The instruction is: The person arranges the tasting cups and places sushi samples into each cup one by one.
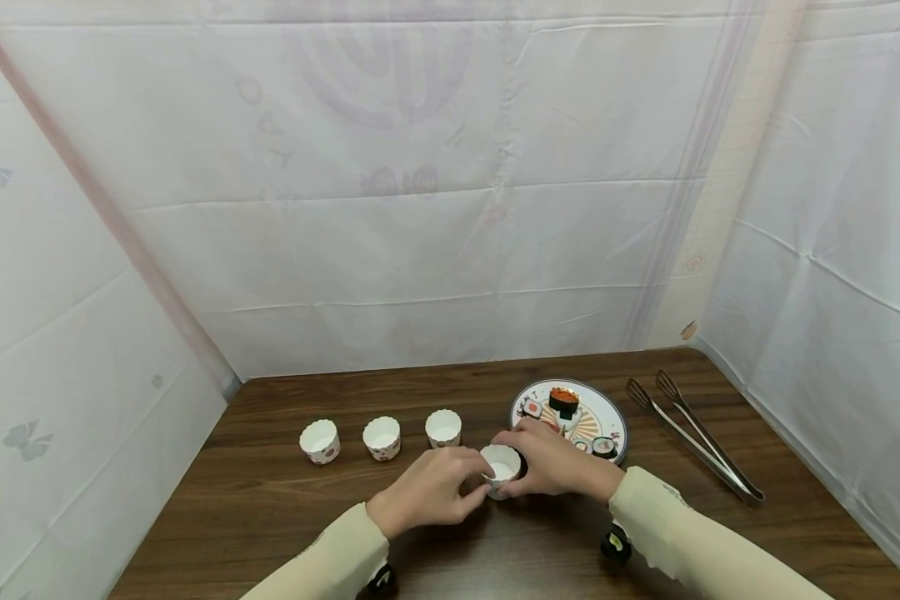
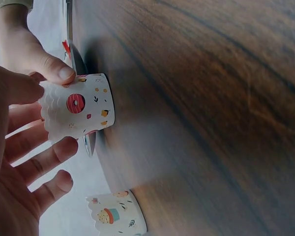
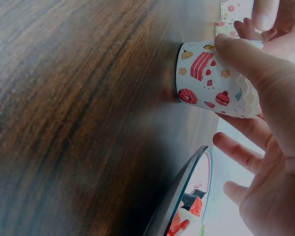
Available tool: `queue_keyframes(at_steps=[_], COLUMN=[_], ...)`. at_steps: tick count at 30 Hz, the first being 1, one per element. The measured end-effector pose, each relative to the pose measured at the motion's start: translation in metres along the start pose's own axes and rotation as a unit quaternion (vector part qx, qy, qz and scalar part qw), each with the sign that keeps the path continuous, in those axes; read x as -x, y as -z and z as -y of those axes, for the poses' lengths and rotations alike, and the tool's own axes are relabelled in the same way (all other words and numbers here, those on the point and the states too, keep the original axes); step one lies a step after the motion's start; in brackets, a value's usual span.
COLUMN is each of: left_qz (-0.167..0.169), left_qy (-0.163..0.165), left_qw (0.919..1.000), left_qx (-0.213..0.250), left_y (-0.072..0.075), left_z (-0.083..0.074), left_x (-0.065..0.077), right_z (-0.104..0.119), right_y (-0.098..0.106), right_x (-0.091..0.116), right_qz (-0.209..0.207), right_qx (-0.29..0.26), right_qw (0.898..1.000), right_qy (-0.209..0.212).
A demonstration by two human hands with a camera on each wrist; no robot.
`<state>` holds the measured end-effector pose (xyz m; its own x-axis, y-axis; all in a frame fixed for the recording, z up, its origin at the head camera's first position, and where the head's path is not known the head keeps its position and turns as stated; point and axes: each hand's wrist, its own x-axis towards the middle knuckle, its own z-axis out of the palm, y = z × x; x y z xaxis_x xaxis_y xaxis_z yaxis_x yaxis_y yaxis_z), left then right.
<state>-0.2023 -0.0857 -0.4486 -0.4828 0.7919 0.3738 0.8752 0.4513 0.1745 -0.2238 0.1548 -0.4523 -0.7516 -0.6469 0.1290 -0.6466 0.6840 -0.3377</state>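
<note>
A white scalloped paper baking cup point(image 1: 501, 463), printed with cakes and donuts, stands upright on the table between both hands. My right hand point(image 1: 558, 460) grips it from the right, thumb on the near side and fingers behind. At its left rim my left hand point(image 1: 438, 490) holds it between thumb and fingers; in the left wrist view two of those fingers point(image 2: 49, 160) stay spread off the cup. Three similar cups run in a row to the left: the nearest cup point(image 1: 443, 428), the middle cup point(image 1: 382, 438) and the far-left cup point(image 1: 320, 441).
Just behind my right hand lies a round patterned plate point(image 1: 607, 412) bearing several sushi pieces, among them one topped with orange roe point(image 1: 564, 399). Metal tongs point(image 1: 701, 442) rest at the right on the dark wooden table point(image 1: 270, 508). White cloth point(image 1: 450, 250) hangs around the back and sides.
</note>
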Motion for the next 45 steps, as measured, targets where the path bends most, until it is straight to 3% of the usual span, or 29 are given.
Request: queue_keyframes(at_steps=[13,27,37,45], left_qz=[-0.004,-0.003,0.010,-0.017], left_qy=[-0.012,-0.004,-0.004,-0.016], left_qw=[0.9993,0.9996,0.9999,0.9997], left_qx=[-0.035,-0.029,-0.009,-0.006], left_y=[-0.0017,-0.0021,0.0010,0.0053], left_z=[-0.0020,-0.0025,-0.0018,-0.0052], left_x=[-0.0044,-0.0039,-0.0067,-0.0055], right_z=[0.0029,0.0023,0.0023,0.0038], right_y=[0.0018,0.0008,0.0003,-0.0020], right_x=[0.0029,0.0032,0.0065,0.0084], right_qz=[-0.002,0.004,-0.021,-0.024], right_qx=[-0.008,-0.013,-0.017,-0.036], right_qw=[1.000,1.000,1.000,0.999], right_qy=[-0.001,-0.007,0.010,-0.007])
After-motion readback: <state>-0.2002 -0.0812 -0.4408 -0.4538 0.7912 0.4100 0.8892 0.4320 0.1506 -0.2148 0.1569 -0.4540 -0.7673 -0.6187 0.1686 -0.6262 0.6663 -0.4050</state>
